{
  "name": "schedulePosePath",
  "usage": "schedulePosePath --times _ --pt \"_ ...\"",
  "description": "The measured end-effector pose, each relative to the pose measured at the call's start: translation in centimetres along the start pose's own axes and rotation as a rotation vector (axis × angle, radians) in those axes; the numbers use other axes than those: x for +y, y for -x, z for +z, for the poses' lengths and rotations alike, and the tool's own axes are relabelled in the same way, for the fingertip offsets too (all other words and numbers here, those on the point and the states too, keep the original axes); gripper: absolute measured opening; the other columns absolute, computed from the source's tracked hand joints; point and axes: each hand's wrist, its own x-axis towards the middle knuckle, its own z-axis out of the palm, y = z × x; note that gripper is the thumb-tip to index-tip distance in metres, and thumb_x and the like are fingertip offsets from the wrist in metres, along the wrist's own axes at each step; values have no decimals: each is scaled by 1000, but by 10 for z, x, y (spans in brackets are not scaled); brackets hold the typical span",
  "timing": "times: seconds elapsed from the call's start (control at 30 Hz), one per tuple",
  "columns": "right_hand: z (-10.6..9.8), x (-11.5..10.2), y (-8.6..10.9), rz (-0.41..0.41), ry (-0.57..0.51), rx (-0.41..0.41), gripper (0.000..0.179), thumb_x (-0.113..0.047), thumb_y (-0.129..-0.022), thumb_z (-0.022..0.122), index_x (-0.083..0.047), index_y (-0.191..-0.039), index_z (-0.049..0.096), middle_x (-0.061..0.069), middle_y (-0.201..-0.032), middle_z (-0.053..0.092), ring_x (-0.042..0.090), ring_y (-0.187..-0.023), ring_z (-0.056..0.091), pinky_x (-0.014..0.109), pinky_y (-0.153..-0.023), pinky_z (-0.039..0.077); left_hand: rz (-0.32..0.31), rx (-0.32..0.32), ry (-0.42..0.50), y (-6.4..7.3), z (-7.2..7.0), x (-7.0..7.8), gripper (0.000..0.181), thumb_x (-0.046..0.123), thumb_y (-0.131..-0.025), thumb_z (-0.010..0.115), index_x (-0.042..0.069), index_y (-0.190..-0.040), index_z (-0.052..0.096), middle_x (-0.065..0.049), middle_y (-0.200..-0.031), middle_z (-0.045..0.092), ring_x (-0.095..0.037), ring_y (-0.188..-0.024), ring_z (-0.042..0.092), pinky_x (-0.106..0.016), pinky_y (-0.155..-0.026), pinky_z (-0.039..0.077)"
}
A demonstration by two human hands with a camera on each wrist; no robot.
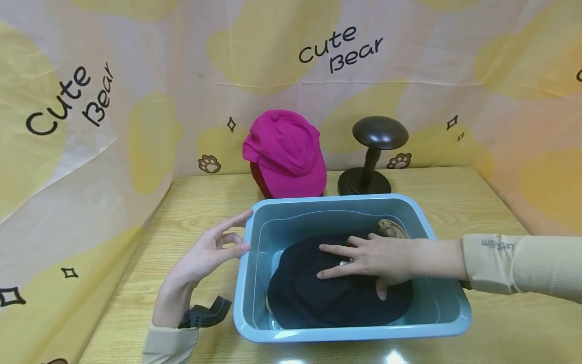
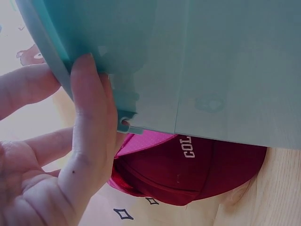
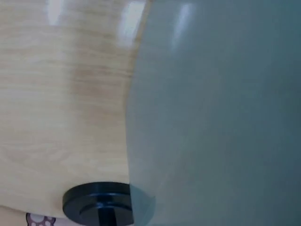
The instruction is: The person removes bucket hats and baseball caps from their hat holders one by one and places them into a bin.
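Note:
A black cloth hat or cap (image 1: 309, 303) lies inside a light blue plastic bin (image 1: 345, 333), its exact shape partly covered. My right hand (image 1: 373, 258) rests on it from above, fingers spread and fairly straight. At the bin's left rim, my left hand (image 1: 211, 250) holds the edge between thumb and fingers. The left wrist view has fingers (image 2: 91, 108) against the bin's wall (image 2: 225, 70). Behind my right hand, a tan patterned item (image 1: 391, 228) shows in the bin. The right wrist view shows mostly the bin's side (image 3: 211, 117), not the hand.
Behind the bin, a bright pink cap (image 1: 286, 151) sits over a dark red cap (image 2: 225, 174) with white letters. To its right stands a dark stand (image 1: 379, 134) with a domed top and round base. A printed cloth (image 1: 254, 60) hangs around the wooden table (image 1: 195, 202).

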Motion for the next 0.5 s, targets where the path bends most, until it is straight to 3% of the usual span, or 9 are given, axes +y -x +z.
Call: schedulePosePath --times 0.23,0.5 --pt "-14 -2 11 41 -155 -35 105 -27 -71 84 -45 -150 18 2 -162 16 23 -129 42 35 -89 52 0 0 0 1 0 0 64 14 -91 65 19 -148 38 -13 -141 42 -17 -91 64 -42 -87 47" --pt "-32 -6 24 64 -43 1 105 -23 -70 85 -49 -149 19 -2 -159 27 22 -121 52 44 -79 51 4 6 -6 3 1 2 63 14 -91 65 18 -148 38 -13 -140 42 -17 -90 64 -41 -86 49"
